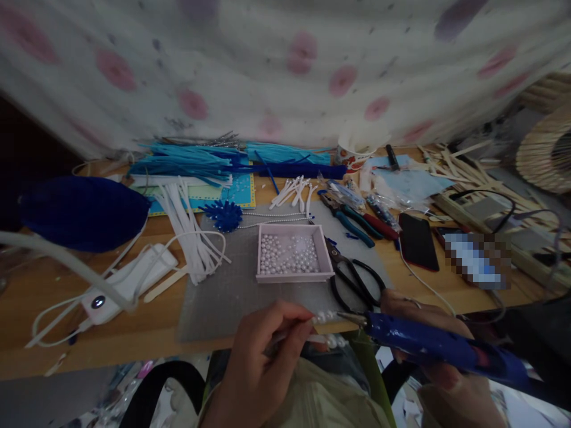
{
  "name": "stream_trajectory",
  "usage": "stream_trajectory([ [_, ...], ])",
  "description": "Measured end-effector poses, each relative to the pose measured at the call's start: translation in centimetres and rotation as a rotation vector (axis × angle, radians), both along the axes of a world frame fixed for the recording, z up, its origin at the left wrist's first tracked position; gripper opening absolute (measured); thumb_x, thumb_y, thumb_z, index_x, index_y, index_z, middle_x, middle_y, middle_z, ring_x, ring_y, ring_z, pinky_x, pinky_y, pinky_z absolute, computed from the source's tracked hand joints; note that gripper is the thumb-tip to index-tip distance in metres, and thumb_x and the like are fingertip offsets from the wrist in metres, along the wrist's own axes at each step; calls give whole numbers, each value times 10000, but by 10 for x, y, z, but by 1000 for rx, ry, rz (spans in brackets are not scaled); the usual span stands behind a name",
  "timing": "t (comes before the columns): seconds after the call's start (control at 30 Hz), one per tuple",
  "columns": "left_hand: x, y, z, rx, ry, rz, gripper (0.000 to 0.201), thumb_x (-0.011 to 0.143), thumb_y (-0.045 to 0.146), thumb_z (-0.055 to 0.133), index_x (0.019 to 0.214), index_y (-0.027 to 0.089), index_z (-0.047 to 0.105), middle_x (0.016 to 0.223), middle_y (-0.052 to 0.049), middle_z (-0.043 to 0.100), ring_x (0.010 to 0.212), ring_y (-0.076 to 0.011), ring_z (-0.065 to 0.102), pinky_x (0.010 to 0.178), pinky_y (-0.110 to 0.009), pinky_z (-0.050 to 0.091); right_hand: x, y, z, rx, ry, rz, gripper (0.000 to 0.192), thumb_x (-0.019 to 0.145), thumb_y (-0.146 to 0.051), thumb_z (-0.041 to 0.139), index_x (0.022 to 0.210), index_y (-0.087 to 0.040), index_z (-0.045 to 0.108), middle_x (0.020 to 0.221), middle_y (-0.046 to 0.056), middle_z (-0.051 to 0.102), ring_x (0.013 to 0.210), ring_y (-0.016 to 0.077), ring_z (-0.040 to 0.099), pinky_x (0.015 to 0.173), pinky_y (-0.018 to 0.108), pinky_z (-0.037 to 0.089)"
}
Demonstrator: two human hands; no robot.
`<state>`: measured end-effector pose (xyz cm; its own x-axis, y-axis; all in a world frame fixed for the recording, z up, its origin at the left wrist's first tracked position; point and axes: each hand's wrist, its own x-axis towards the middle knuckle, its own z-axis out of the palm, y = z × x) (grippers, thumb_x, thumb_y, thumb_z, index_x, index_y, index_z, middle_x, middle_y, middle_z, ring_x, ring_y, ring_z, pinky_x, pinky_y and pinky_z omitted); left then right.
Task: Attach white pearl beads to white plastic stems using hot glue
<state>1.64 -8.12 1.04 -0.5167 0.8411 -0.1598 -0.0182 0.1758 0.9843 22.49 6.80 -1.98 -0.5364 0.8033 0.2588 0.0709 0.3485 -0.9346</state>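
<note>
My left hand (263, 356) pinches a white stem-like piece set with pearl beads (329, 316) between thumb and fingertips. More pearls (335, 341) sit on a second white strand just below. Wrapped around a blue hot glue gun (414, 337) is my right hand (446, 375). The gun's metal nozzle points left and is at the upper row of pearls; whether it touches cannot be seen. Beyond my hands, a pale pink box (292, 277) holds loose white pearl beads (289, 252). Black-handled scissors (352, 273) lie just right of the box.
A grey mat (209, 315) covers part of the wooden table. Around it lie white pipe cleaners (185, 238), blue pipe cleaners (187, 160), a blue tinsel flower (225, 215), pliers (352, 223), a black phone (418, 241) and a white power bank (129, 285) with cables.
</note>
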Motion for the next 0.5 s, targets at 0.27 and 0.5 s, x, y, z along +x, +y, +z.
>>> stream_trajectory([
  [0.27,0,3,-3,80,-205,-20,105,974,309,702,895,273,761,753,28,806,734,-157,783,725,-216,563,-22,-1,18,125,77,153,617,814,-839,639,623,-253,669,513,-3,541,516,196,457,542,355,330],
  [0.5,0,3,-14,83,-211,1,111,971,335,716,905,271,779,775,17,807,725,-155,779,742,-221,569,-20,0,13,105,93,177,565,852,-797,642,716,-252,705,561,8,601,561,206,505,578,366,362],
])
